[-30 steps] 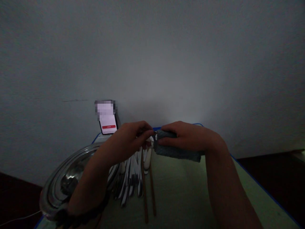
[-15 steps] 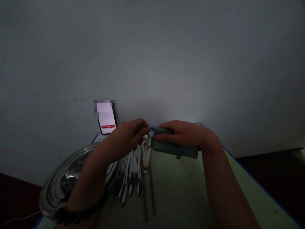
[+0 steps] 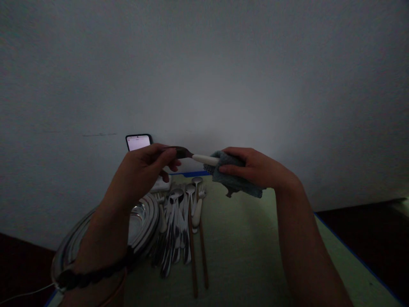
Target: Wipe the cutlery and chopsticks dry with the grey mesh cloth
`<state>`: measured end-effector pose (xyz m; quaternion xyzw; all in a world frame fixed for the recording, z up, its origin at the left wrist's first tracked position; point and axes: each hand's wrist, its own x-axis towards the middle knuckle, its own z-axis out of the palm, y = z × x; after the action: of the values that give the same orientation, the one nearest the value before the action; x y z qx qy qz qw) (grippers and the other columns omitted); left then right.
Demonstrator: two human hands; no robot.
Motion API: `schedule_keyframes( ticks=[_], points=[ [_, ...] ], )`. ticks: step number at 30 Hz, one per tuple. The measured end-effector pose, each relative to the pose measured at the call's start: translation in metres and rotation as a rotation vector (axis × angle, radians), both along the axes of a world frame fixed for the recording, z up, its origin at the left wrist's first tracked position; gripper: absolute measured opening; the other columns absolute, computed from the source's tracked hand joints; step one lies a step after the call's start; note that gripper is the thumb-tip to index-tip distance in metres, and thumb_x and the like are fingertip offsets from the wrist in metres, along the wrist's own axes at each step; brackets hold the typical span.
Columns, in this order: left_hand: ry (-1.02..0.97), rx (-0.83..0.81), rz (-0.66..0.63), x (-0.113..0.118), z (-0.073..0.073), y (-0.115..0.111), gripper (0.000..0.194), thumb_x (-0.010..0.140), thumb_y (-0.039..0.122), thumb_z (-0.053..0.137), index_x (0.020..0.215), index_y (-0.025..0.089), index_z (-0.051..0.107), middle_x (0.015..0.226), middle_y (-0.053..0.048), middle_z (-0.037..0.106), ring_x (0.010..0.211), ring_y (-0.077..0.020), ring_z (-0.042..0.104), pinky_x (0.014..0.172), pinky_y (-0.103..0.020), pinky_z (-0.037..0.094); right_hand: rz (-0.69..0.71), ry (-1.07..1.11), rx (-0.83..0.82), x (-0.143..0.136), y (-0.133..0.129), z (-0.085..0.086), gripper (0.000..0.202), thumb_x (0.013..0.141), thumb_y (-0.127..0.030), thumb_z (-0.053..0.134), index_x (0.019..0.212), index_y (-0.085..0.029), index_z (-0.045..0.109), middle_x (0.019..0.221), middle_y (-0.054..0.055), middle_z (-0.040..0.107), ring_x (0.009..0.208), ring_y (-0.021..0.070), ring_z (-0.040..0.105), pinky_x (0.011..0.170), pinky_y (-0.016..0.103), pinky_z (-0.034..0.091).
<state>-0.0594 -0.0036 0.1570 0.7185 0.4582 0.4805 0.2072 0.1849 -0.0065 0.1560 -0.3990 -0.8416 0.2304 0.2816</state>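
We hold the white-handled utensil point(image 3: 205, 160) between our two hands, lifted above the desk point(image 3: 243, 243). Our left hand point(image 3: 142, 170) is pinched on its metal end, thumb against fingers; they cover so much of it that we cannot tell fork from spoon. That grip seems chosen to steady the piece and leave its handle bare for our other hand. Our right hand point(image 3: 252, 166) is clamped on a blue-grey cloth point(image 3: 238, 175), folded around the handle's far end, probably so that the fabric presses on it from both sides.

Below the gap between our hands lies the loose cutlery point(image 3: 175, 234), mostly lengthwise with handles toward us, perhaps for easy picking up. Two brown chopsticks point(image 3: 194, 268) run along its right side. Under our left forearm sit the round metal dishes point(image 3: 145, 226), likely set aside there to free the surface below our right hand. Behind our left hand, a phone point(image 3: 139, 141) leans against the wall point(image 3: 223, 85).
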Motion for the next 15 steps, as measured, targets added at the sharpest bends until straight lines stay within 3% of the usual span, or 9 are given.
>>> schedule_keyframes(
  ticks=[8,15],
  points=[
    [0.124,0.022,-0.004,0.007,-0.001,-0.004,0.022,0.077,0.039,0.059,0.074,0.02,0.07,0.062,-0.003,0.068,0.042,-0.0113,0.052,0.043,-0.021,0.041,-0.053,-0.129,0.059,-0.001,-0.001,0.003,0.031,0.08,-0.045,0.05,0.084,-0.016,0.059,0.073,0.001,0.057,0.062,0.0103,0.048,0.055,0.023,0.032],
    [0.162,-0.053,-0.013,0.021,-0.001,-0.009,0.021,0.075,0.037,0.062,0.075,0.018,0.069,0.06,-0.001,0.067,0.044,-0.0105,0.053,0.043,-0.02,0.041,0.012,-0.15,0.084,-0.01,0.0,0.001,0.024,0.083,-0.037,0.048,0.084,-0.016,0.059,0.073,0.0,0.057,0.061,0.009,0.046,0.057,0.022,0.03]
  ],
)
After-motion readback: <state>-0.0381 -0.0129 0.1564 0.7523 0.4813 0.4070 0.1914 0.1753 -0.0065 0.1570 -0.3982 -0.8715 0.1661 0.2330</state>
